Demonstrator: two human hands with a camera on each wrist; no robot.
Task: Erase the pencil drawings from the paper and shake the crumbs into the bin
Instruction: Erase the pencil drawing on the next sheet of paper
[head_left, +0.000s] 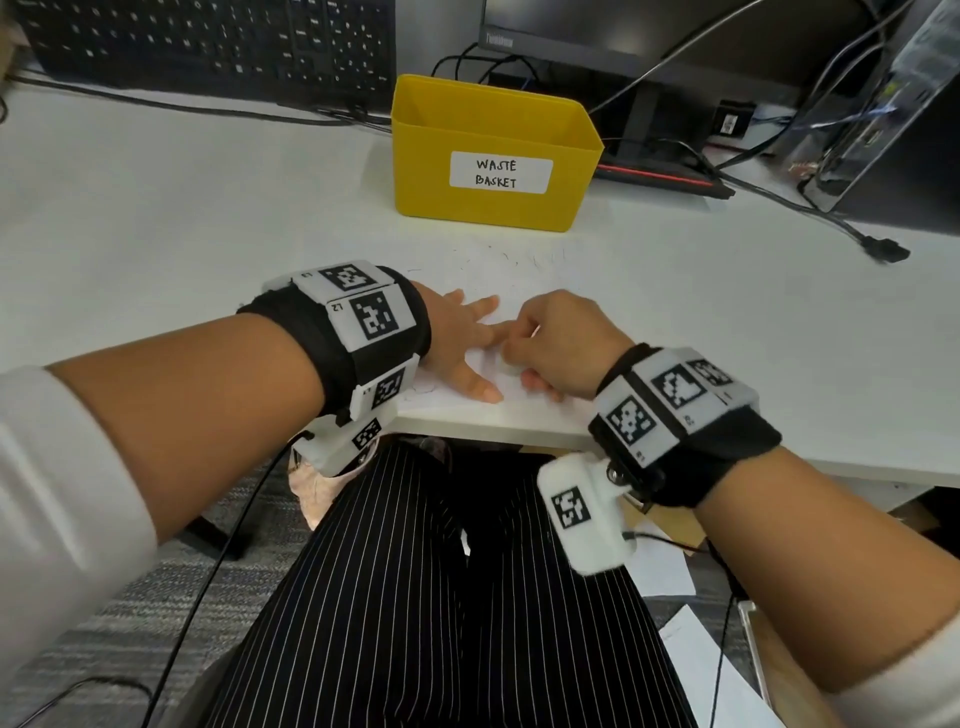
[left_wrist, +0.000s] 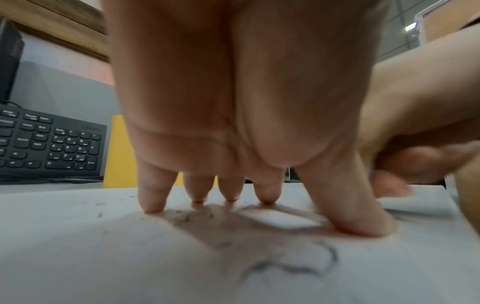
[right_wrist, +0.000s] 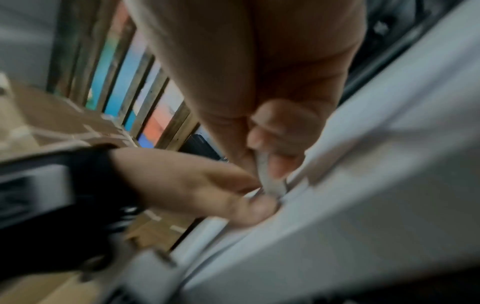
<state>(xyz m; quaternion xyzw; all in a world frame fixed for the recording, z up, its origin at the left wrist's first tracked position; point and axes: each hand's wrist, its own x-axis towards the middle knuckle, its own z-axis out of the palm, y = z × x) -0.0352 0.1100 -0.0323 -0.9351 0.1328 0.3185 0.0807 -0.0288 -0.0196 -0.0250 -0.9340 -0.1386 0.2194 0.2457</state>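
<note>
A: What sits at the far left of the desk?

B: A black keyboard (head_left: 208, 47) lies at the back left of the white desk (head_left: 156, 208).

A: And the left hand?

B: The left hand (head_left: 462, 343) lies flat on the paper (head_left: 519, 275) near the desk's front edge, fingers spread and straight. In the left wrist view the fingertips (left_wrist: 153, 203) and thumb press down on the sheet, holding nothing. A pencil drawing (left_wrist: 306, 263) shows on the paper just in front of the palm, and dark crumbs (left_wrist: 100, 205) are scattered beside the fingers.

A: What stands behind the paper?

B: A yellow bin (head_left: 493, 150) labelled "WASTE BASKET" stands upright, just beyond the sheet's far edge.

A: And the right hand?

B: The right hand (head_left: 561, 343) sits just beside the left, fingers curled. The right wrist view, though blurred, shows it pinching a white eraser (right_wrist: 267, 174) between thumb and fingers, the eraser's lower end touching the paper close to the left thumb.

A: Further right?

B: A monitor stand (head_left: 644, 130) and black cables (head_left: 831, 223) lie at the back right.
</note>
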